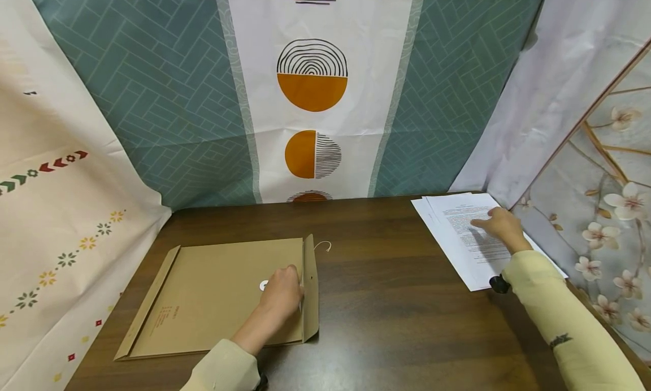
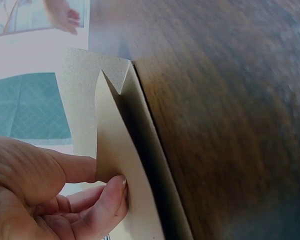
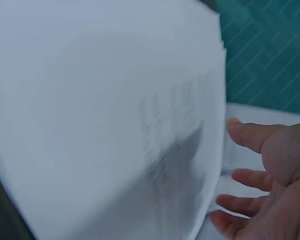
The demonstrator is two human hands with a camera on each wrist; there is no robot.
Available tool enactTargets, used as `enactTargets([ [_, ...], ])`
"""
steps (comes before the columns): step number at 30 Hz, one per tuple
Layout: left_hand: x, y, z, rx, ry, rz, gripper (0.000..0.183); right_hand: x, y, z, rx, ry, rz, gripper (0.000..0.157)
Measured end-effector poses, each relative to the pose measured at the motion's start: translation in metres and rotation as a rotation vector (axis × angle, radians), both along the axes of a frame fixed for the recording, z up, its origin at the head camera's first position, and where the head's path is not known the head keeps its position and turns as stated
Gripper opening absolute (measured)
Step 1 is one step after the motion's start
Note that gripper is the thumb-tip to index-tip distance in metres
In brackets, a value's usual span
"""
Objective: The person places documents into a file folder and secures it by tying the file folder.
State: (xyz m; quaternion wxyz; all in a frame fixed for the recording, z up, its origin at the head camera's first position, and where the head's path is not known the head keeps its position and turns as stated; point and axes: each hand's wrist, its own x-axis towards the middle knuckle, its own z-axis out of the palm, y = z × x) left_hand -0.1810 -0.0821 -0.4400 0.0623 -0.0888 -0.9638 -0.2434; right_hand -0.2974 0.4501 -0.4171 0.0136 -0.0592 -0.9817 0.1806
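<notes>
A brown paper envelope (image 1: 229,295) lies on the left of the table, its end flap (image 1: 311,292) folded out at the right. At the mouth, my left hand (image 1: 281,292) pinches the upper layer between thumb and fingers. The left wrist view shows that layer (image 2: 121,150) lifted, with a dark gap beneath it. On the right lies a small stack of printed papers (image 1: 458,233). Over its right part hovers my right hand (image 1: 500,228), fingers apart. In the right wrist view the fingers (image 3: 247,202) are beside the paper edge, gripping nothing.
The dark wooden table (image 1: 376,278) spans between envelope and papers. A thin string (image 1: 323,244) sticks out near the flap, and a white round button (image 1: 263,285) sits on the envelope. Patterned cloth (image 1: 310,97) hangs behind the table, with more cloth at both sides.
</notes>
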Motion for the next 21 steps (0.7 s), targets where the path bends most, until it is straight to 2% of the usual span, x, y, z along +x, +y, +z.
enactTargets([
  [6,0.000,0.001,0.000,0.002,0.010,-0.001,0.017,0.006,0.018,-0.014,0.058,0.018,-0.063,0.081],
  [9,0.001,0.001,0.000,0.004,0.015,0.000,0.017,0.008,0.021,-0.017,0.077,-0.010,-0.076,0.085],
  [15,0.001,0.001,0.000,0.008,0.003,0.007,0.018,0.009,0.023,-0.018,0.065,-0.129,-0.137,0.105],
  [21,0.000,0.002,0.000,0.004,-0.022,0.022,0.019,0.010,0.022,-0.020,0.045,-0.126,-0.164,0.112],
])
